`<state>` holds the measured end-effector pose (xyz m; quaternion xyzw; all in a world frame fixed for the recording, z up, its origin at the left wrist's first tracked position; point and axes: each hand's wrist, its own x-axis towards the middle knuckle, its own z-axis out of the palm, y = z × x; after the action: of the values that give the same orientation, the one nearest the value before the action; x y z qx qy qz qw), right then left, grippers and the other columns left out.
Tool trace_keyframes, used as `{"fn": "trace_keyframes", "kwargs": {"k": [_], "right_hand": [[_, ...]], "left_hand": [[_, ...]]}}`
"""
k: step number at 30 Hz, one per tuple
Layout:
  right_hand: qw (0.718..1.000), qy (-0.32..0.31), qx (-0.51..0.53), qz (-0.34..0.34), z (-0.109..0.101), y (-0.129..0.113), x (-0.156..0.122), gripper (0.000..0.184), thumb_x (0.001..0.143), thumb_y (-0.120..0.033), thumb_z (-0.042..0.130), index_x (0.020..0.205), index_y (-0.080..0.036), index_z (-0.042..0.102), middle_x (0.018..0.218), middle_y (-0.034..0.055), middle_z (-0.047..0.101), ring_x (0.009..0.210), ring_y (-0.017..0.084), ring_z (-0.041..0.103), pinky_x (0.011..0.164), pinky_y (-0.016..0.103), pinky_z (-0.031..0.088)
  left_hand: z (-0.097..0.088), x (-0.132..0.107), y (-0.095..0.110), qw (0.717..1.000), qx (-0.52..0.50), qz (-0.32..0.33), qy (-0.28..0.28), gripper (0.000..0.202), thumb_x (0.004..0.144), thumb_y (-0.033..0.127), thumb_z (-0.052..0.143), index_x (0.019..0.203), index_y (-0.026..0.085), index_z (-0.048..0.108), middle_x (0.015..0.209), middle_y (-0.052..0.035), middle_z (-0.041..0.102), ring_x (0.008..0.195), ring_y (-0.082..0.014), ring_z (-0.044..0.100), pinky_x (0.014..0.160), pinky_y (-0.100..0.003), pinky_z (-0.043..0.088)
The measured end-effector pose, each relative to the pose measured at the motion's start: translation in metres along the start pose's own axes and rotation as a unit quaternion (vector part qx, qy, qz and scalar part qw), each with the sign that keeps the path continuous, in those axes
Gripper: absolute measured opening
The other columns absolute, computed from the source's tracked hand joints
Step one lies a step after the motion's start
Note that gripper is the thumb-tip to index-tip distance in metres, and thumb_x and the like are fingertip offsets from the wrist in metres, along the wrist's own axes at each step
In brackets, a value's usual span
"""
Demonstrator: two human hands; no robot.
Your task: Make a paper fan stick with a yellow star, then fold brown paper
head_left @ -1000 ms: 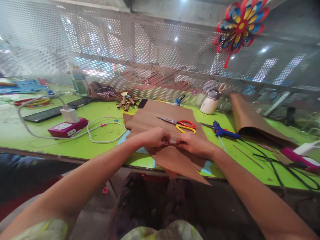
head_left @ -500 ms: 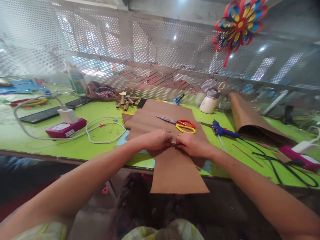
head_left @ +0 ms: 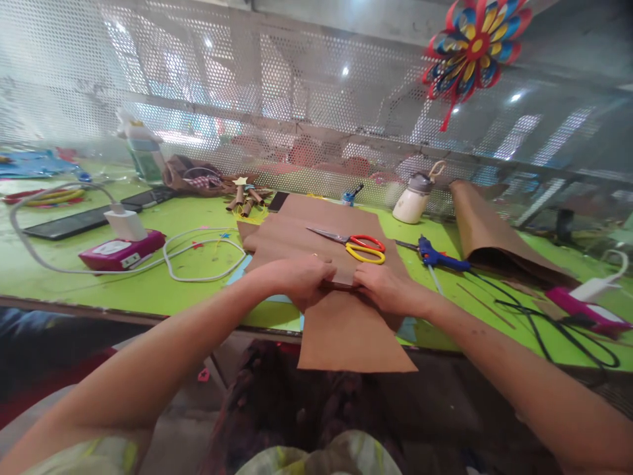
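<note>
A sheet of brown kraft paper (head_left: 353, 333) hangs over the table's front edge, with a narrow fold across it between my hands. My left hand (head_left: 309, 276) pinches the left end of that fold. At the right end, my right hand (head_left: 383, 287) has its fingers closed on the same paper. Scissors (head_left: 349, 243) with one red and one yellow handle lie just beyond my hands, on more brown paper (head_left: 324, 214). Parts of light blue paper (head_left: 408, 328) show underneath. My fingertips are partly hidden by the fold.
On the green table (head_left: 208, 303), a blue glue gun (head_left: 440, 256) lies right of the scissors, its black cord trailing right. A rolled brown paper (head_left: 494, 231), a bottle (head_left: 411, 198), a magenta power adapter (head_left: 121, 251), a white cable (head_left: 202, 280) and small paper rolls (head_left: 246, 201) surround the work.
My hands have moved slightly apart along the fold, so more of it shows between them. The hanging flap's lower edge sits a little higher. The scissors have stayed on the paper.
</note>
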<state>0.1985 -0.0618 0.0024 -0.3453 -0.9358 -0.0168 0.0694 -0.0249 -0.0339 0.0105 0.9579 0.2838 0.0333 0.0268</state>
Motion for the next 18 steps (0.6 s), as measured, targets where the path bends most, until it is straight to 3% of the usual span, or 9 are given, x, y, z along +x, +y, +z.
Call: {"fn": "trace_keyframes", "kwargs": {"k": [9, 14, 18], "right_hand": [[0.998, -0.016, -0.066, -0.016, -0.0011, -0.0027, -0.0039, 0.01, 0.082, -0.009, 0.046, 0.08, -0.014, 0.054, 0.081, 0.007, 0.054, 0.073, 0.017, 0.048, 0.065, 0.028, 0.036], [0.997, -0.009, -0.08, -0.017, -0.0041, -0.0067, -0.0062, 0.01, 0.084, -0.013, 0.047, 0.076, -0.015, 0.053, 0.078, 0.0062, 0.053, 0.069, 0.016, 0.047, 0.062, 0.027, 0.034], [0.995, -0.003, -0.102, -0.017, -0.0026, -0.0086, -0.0089, 0.009, 0.084, -0.015, 0.047, 0.078, -0.014, 0.054, 0.08, 0.0073, 0.053, 0.071, 0.017, 0.047, 0.062, 0.028, 0.034]], "left_hand": [[0.0011, -0.0038, 0.0082, 0.994, 0.088, 0.061, 0.039, 0.014, 0.074, 0.02, 0.051, 0.086, 0.014, 0.057, 0.085, -0.009, 0.057, 0.072, -0.02, 0.054, 0.061, -0.029, 0.037], [0.0015, -0.003, 0.0101, 0.991, 0.092, 0.083, 0.045, 0.018, 0.071, 0.02, 0.055, 0.088, 0.014, 0.058, 0.087, -0.01, 0.058, 0.079, -0.0218, 0.054, 0.068, -0.03, 0.039], [0.0007, -0.0022, 0.0087, 0.992, 0.089, 0.077, 0.047, 0.016, 0.071, 0.02, 0.054, 0.085, 0.014, 0.059, 0.084, -0.0094, 0.058, 0.075, -0.0207, 0.054, 0.064, -0.029, 0.038]]}}
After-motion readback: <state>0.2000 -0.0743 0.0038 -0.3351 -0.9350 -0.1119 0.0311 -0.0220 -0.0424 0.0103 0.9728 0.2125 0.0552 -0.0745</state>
